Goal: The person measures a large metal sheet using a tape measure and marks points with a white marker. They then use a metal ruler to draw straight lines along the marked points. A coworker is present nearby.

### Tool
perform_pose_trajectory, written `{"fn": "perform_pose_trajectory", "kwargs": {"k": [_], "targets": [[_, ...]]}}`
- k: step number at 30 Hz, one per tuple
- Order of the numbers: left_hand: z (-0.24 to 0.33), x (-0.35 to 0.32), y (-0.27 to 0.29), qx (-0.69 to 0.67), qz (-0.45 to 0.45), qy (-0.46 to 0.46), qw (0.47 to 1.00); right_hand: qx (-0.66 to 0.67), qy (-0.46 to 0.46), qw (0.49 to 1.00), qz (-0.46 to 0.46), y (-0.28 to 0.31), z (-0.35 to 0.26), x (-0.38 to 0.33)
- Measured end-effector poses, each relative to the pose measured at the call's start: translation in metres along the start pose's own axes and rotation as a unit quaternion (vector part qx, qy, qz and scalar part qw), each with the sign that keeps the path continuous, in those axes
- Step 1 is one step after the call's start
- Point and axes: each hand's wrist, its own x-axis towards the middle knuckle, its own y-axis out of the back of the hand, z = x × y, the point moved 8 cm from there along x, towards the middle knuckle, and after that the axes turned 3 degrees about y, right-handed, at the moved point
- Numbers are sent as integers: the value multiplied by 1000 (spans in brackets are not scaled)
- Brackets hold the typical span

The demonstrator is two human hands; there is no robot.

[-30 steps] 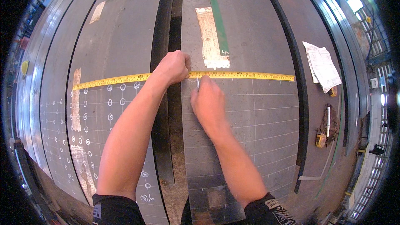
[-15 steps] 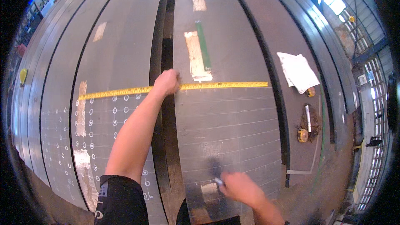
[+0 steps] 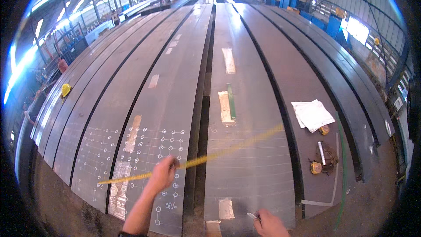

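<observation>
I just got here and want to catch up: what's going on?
A person's left hand grips a yellow measuring strip, blurred and slanting across the long gray beams. The right hand, low in the view, holds a slim pale tool. White circles are marked left of the central gap; thin lines run across the beam to its right. White papers lie further right.

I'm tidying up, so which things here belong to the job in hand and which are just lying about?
In use:
long yellow strip, in the left hand
thin pale tool, in the right hand
lined metal plate beneath

Apparently just lying about:
white papers
two yellow tape measures
white stick by a brown bundle
</observation>
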Motion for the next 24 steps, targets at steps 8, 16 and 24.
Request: {"fn": "perform_pose_trajectory", "kwargs": {"k": [8, 16, 24], "targets": [[124, -231, -137, -44, -295, -60, 953, -40, 43, 997, 51, 26, 51, -135], [251, -343, -267, -2, -456, -192, 869, 106, -53, 992, -35, -52, 205, -343], [367, -325, -324, 74, -352, -428, 829, 243, -140, 956, 80, -67, 264, -427]]}}
